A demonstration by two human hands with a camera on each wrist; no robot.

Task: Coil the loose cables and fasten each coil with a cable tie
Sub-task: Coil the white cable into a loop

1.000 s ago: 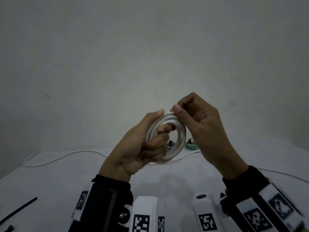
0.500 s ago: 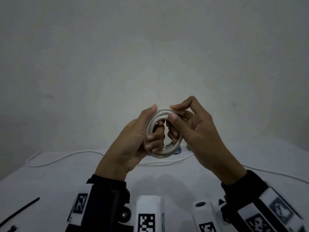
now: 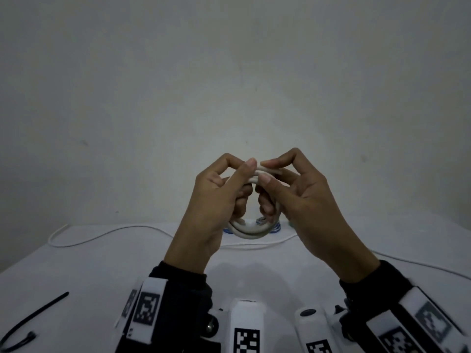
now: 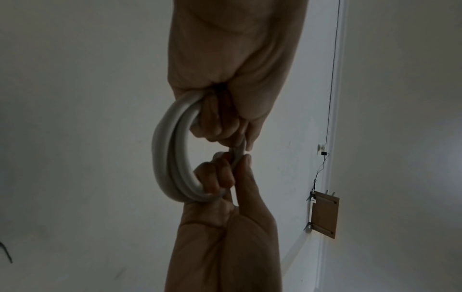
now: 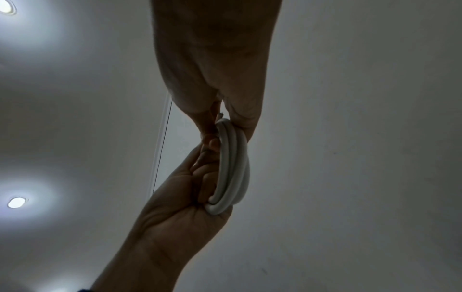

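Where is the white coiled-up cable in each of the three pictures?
Head: the white cable coil is at the centre, held up above the table between the left hand and right hand.
Left wrist: left of centre, bulging leftward between the two hands.
Right wrist: right of centre, seen nearly edge-on between the hands.
Shared landmark: both hands grip the coil in every view.
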